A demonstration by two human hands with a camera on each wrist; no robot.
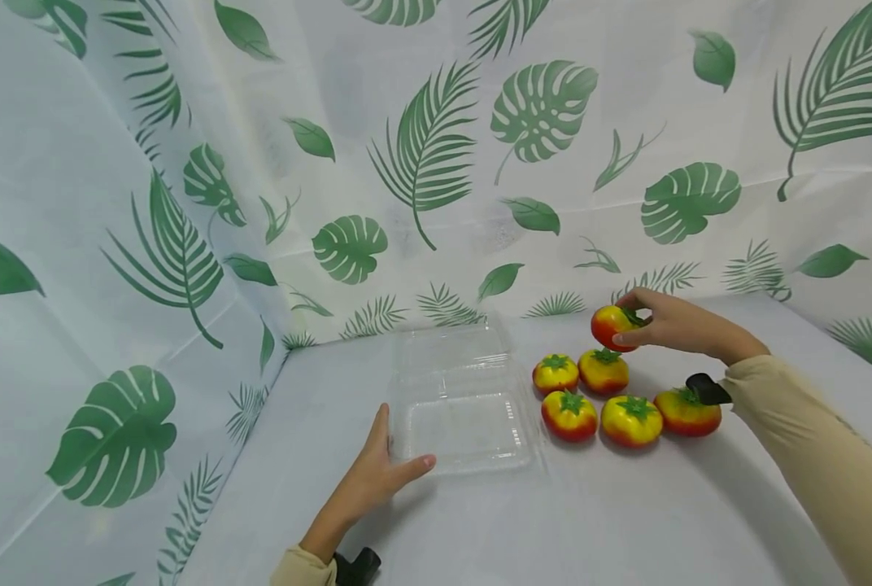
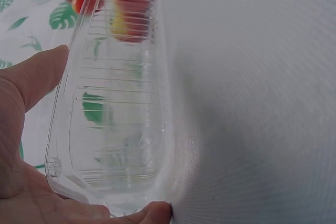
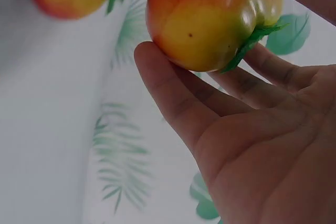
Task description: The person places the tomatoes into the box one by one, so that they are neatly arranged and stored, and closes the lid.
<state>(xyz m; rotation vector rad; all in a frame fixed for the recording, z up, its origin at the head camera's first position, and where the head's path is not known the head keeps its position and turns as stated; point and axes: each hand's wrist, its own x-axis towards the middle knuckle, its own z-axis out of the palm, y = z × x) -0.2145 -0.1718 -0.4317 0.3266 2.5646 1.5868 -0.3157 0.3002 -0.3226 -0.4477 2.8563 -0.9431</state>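
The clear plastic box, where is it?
In the head view the clear plastic box lies open mid-table, left hand touching its left edge, tomatoes to its right.

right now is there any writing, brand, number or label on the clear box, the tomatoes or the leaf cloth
No readable text in any view.
Clear plastic box: a small round embossed mark at one corner shows in the left wrist view, too faint to read.
Tomato held by the right hand: no sticker or print.
Leaf-print cloth: only leaf shapes, no words.
The left hand touches the box and covers no label that shows.
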